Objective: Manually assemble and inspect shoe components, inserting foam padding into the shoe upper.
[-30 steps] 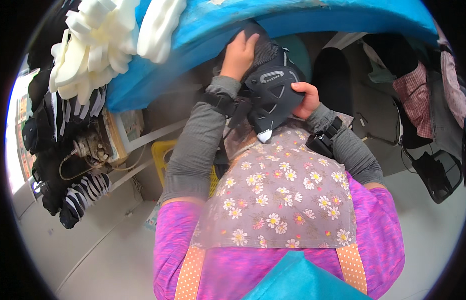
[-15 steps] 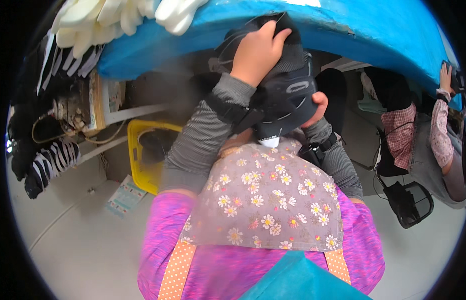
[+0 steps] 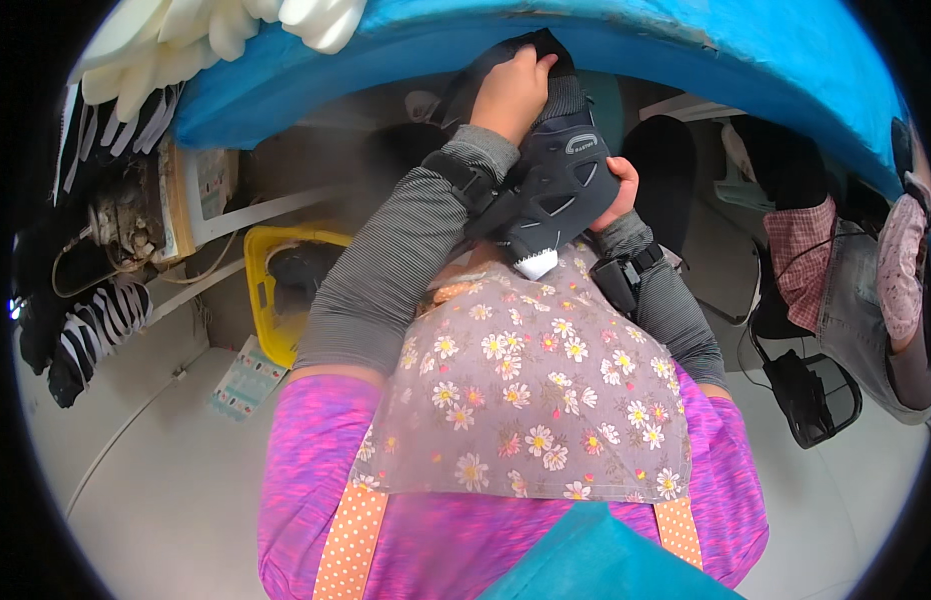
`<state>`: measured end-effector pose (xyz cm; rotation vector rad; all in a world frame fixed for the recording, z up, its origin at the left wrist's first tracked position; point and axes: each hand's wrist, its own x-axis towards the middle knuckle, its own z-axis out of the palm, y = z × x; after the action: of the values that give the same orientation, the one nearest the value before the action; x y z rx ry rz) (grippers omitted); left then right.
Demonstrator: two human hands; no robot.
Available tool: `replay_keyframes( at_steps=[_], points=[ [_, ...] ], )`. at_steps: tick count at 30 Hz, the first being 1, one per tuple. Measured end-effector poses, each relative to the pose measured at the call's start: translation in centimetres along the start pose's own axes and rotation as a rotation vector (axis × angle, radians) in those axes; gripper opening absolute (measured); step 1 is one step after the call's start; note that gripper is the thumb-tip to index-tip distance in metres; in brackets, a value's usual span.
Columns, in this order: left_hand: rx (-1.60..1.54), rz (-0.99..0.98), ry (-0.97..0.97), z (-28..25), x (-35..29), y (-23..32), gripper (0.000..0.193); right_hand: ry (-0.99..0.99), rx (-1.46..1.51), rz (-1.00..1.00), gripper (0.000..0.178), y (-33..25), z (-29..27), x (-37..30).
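Note:
I hold a black shoe upper (image 3: 564, 186) just in front of the blue-covered table edge, its knit collar pointing away and its white-edged toe end toward my apron. My left hand (image 3: 512, 94) is closed on the knit collar at the far end, with thumb and fingers pinching the fabric. Lower down, my right hand (image 3: 618, 193) grips the right side of the upper; some of its fingers are hidden behind it. The side facing me shows cut-out shapes and an oval light-coloured mark.
A blue-covered table (image 3: 626, 45) curves across the top, with white foam-like pieces (image 3: 201, 35) stacked at its left. Below stand a yellow basket (image 3: 261, 300) with dark items and striped black-and-white pieces (image 3: 104, 325). A co-worker's sleeve (image 3: 904, 265) and a black-framed stool-like object (image 3: 806, 400) are at right.
The shoe upper has tilted so its patterned side and white toe edge show more clearly. My left hand has shifted slightly left with the collar. The co-worker's arm at right has changed position.

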<state>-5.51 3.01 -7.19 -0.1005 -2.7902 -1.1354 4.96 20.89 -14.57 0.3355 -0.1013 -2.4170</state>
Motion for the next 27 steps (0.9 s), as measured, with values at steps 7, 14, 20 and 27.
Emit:
replay_keyframes(
  at_steps=[7,14,20,27],
  points=[
    [0.071,-0.01,0.02,-1.2,-0.3,1.1,0.035,0.121,-0.076,-0.059,0.058,0.3,0.9,-0.2],
    [0.188,0.12,0.084,-4.0,0.1,3.6,0.034,-0.047,-0.05,-0.01,0.055,0.7,1.9,0.0],
    [0.225,0.058,0.0,-2.0,0.0,2.0,0.031,0.047,-0.026,-0.085,0.052,0.5,-0.2,0.5],
    [0.174,0.027,-0.013,0.0,0.2,0.6,0.029,0.108,-0.068,-0.066,0.052,0.1,-0.7,0.6]
  ],
)
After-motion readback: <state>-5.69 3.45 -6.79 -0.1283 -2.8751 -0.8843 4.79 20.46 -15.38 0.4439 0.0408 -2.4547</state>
